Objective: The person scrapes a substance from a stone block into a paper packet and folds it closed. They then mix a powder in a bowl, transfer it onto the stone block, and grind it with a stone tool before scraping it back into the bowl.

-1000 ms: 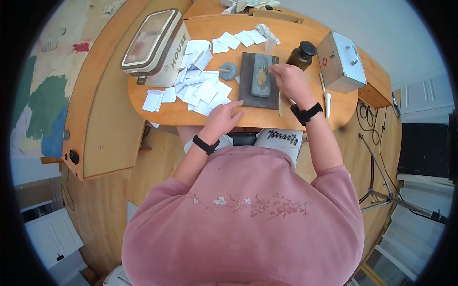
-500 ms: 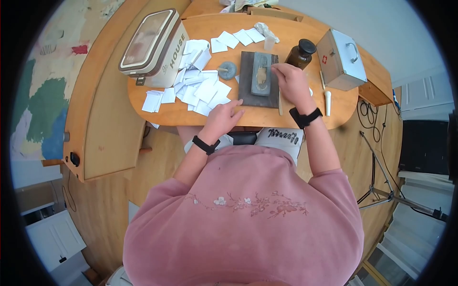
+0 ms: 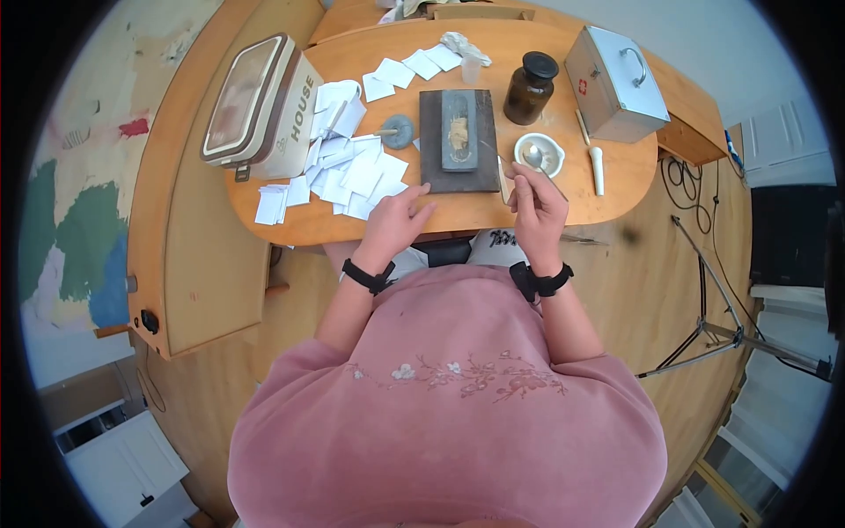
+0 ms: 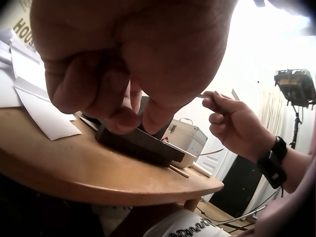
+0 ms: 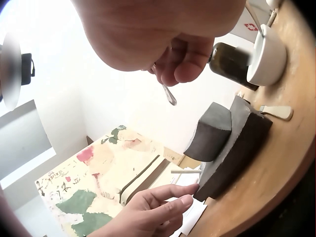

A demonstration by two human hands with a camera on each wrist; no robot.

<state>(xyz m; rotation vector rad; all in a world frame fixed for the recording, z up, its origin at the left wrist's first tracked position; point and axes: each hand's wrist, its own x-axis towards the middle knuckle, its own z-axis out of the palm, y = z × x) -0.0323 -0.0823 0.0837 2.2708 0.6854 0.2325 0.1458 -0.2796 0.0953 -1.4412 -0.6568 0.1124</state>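
My right hand (image 3: 540, 208) is raised over the table's front edge and pinches a slim metal tool (image 5: 169, 94) with a small rounded end, like a little spoon or spatula. To its left lies a dark slab (image 3: 433, 167), bearing a grey stone trough (image 3: 447, 157) with tan powder (image 3: 459, 134) in its hollow. My left hand (image 3: 396, 221) rests at the slab's near left corner, index fingertip at the edge and thumb out. Beyond the right hand stands a white mortar (image 3: 556, 157) with a spoon (image 3: 533, 155) in it.
Left of the slab are a round grey grinding wheel (image 3: 401, 130) with a stick handle and many white papers (image 3: 361, 176). A cream HOUSE box (image 3: 286, 132) stands further left. A brown jar (image 3: 526, 92), a silver first-aid case (image 3: 616, 79) and a white pestle (image 3: 598, 172) are right.
The right hand has drawn back from the trough's right side towards the body with the metal tool, leaving the mortar in sight. My left hand stays at the slab's corner.
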